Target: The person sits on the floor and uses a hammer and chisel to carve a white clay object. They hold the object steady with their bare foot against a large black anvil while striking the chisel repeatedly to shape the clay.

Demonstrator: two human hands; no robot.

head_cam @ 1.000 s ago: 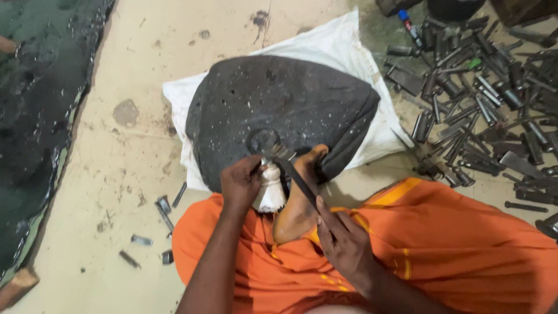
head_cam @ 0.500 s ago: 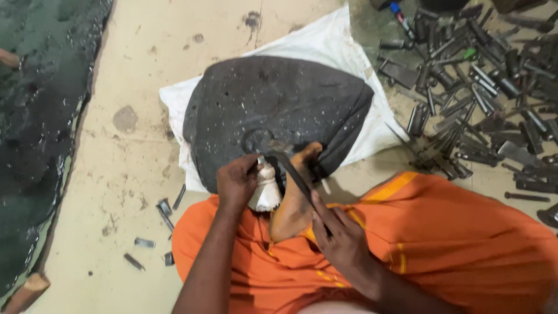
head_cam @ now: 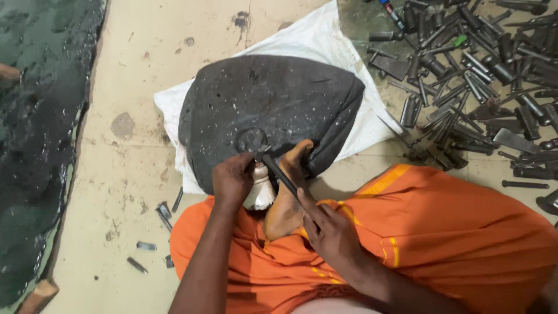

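A large dark stone block [head_cam: 273,110] lies on a white sack [head_cam: 325,46] on the floor. My left hand [head_cam: 232,180] grips a small pale metal piece [head_cam: 260,192] against the stone's near edge. My right hand [head_cam: 328,229] holds a long dark tool [head_cam: 282,171] whose tip rests on that piece, near a round hollow [head_cam: 251,139] in the stone. A bare foot [head_cam: 288,192] braces against the stone between the two hands. Orange cloth [head_cam: 442,232] covers my lap.
A heap of dark metal chisels and tools [head_cam: 476,64] spreads across the floor at the upper right. Several short metal bits [head_cam: 163,209] lie on the floor at the left. A dark, wet-looking slab [head_cam: 35,145] runs along the left edge.
The hands have stayed on the metal piece and the tool beside the stone. The right hand with the tool shifted slightly; the view moved a little.
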